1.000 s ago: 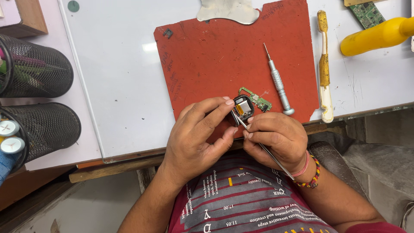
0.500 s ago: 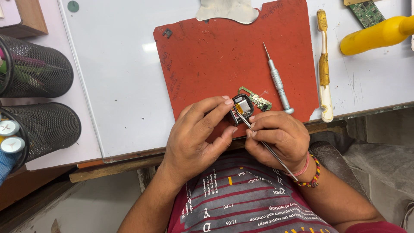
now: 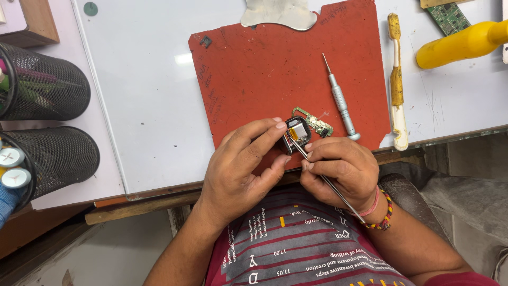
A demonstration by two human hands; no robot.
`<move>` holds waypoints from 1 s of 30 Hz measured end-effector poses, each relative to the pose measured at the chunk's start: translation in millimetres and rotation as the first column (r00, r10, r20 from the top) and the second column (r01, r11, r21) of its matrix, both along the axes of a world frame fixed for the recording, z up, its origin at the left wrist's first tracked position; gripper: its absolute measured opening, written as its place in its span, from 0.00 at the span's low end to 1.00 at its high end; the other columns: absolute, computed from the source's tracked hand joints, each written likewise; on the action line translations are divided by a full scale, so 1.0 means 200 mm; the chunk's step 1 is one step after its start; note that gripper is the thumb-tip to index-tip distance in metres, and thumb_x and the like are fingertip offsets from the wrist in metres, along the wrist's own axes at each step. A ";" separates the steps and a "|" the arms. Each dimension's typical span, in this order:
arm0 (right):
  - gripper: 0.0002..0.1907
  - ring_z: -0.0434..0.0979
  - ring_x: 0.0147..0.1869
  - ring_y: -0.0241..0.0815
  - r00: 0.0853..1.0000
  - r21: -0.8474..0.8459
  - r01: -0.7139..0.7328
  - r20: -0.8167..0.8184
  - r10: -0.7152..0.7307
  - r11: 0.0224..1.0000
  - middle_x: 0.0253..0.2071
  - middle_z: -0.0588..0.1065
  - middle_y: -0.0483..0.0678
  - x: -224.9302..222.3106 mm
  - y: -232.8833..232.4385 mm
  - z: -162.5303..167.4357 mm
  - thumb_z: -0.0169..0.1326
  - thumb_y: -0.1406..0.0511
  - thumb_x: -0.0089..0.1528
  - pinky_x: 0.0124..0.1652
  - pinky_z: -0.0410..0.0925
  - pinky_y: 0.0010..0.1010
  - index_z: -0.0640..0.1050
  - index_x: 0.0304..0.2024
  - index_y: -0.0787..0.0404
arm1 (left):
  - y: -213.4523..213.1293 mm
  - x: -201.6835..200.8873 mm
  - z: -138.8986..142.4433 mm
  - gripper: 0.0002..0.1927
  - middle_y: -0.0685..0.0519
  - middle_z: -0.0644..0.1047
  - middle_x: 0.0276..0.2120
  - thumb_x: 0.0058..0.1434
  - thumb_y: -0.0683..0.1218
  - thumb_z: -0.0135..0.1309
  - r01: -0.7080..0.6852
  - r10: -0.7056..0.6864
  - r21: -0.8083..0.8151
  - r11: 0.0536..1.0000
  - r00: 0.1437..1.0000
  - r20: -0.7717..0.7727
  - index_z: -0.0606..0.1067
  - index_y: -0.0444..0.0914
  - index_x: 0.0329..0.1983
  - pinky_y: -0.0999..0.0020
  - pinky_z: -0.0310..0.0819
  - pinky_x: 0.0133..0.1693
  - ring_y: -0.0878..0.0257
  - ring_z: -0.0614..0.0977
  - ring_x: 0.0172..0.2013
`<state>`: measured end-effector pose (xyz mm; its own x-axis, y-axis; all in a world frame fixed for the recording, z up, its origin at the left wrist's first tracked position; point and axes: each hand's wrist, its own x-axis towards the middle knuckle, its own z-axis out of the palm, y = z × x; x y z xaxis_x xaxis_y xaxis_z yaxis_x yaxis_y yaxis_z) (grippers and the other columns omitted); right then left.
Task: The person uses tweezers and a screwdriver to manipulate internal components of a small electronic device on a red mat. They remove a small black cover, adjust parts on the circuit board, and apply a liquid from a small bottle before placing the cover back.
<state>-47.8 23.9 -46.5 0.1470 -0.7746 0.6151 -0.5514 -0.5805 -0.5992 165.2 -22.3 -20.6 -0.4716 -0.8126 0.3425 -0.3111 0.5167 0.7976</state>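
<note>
My left hand (image 3: 241,164) pinches a small black square device casing (image 3: 297,133) between thumb and fingers, just over the near edge of a red work mat (image 3: 264,69). An orange-yellow part shows inside the casing. My right hand (image 3: 338,169) grips thin metal tweezers (image 3: 323,177), whose tips reach into the casing. A small green circuit board (image 3: 316,123) lies on the mat right behind the casing.
A grey precision screwdriver (image 3: 338,100) lies on the mat's right side. On the white table: a worn brush (image 3: 396,85), a yellow handle (image 3: 460,45), a green circuit board (image 3: 447,16), a metal plate (image 3: 278,13). Two black mesh cups (image 3: 47,153) sit left.
Both hands stay on the casing; the tweezers shift slightly inside it. Nothing else has moved.
</note>
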 end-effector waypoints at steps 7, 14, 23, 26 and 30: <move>0.17 0.83 0.44 0.45 0.999 -0.028 -0.051 -0.021 0.050 0.998 0.38 0.77 0.46 -0.02 -0.02 0.01 0.67 0.76 0.53 0.39 0.76 0.31 0.74 0.37 0.58 | -0.01 -0.01 0.00 0.27 0.50 0.76 0.60 0.63 0.41 0.66 0.005 -0.005 0.003 1.000 1.000 -0.003 0.72 0.40 0.65 0.63 0.78 0.59 0.57 0.81 0.59; 0.17 0.83 0.43 0.44 0.998 -0.041 -0.041 -0.040 0.040 0.998 0.39 0.77 0.46 -0.03 -0.02 0.00 0.67 0.77 0.54 0.39 0.76 0.32 0.74 0.37 0.58 | 0.00 -0.04 0.00 0.27 0.49 0.76 0.59 0.62 0.41 0.66 -0.016 0.016 0.018 1.000 1.000 0.002 0.72 0.39 0.64 0.63 0.79 0.57 0.56 0.82 0.58; 0.17 0.83 0.42 0.44 0.998 -0.065 -0.058 -0.041 0.056 0.996 0.40 0.77 0.47 -0.06 -0.01 -0.01 0.69 0.76 0.53 0.41 0.78 0.32 0.75 0.38 0.60 | 0.00 -0.06 0.01 0.27 0.49 0.76 0.60 0.62 0.40 0.66 -0.026 0.025 0.030 0.999 1.000 0.006 0.73 0.39 0.64 0.64 0.80 0.57 0.57 0.82 0.57; 0.17 0.83 0.43 0.45 0.997 -0.075 -0.070 -0.051 0.066 0.995 0.40 0.77 0.48 -0.06 -0.01 -0.01 0.70 0.76 0.53 0.42 0.78 0.33 0.76 0.39 0.60 | 0.01 -0.06 0.01 0.26 0.50 0.76 0.60 0.62 0.40 0.66 -0.028 0.028 0.031 0.999 1.000 0.012 0.73 0.40 0.63 0.64 0.79 0.57 0.57 0.81 0.58; 0.18 0.83 0.43 0.45 0.996 -0.080 -0.072 -0.063 0.067 0.994 0.39 0.77 0.48 -0.06 -0.01 -0.01 0.71 0.75 0.52 0.42 0.78 0.33 0.76 0.39 0.61 | 0.01 -0.06 0.01 0.27 0.50 0.76 0.60 0.62 0.40 0.66 -0.022 0.022 0.023 1.000 1.000 0.009 0.73 0.40 0.63 0.64 0.78 0.58 0.57 0.81 0.58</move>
<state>-60.3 22.6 -47.6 0.2368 -0.7088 0.6645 -0.5416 -0.6641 -0.5153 153.9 -20.9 -17.9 -0.4566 -0.8303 0.3197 -0.3288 0.4914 0.8065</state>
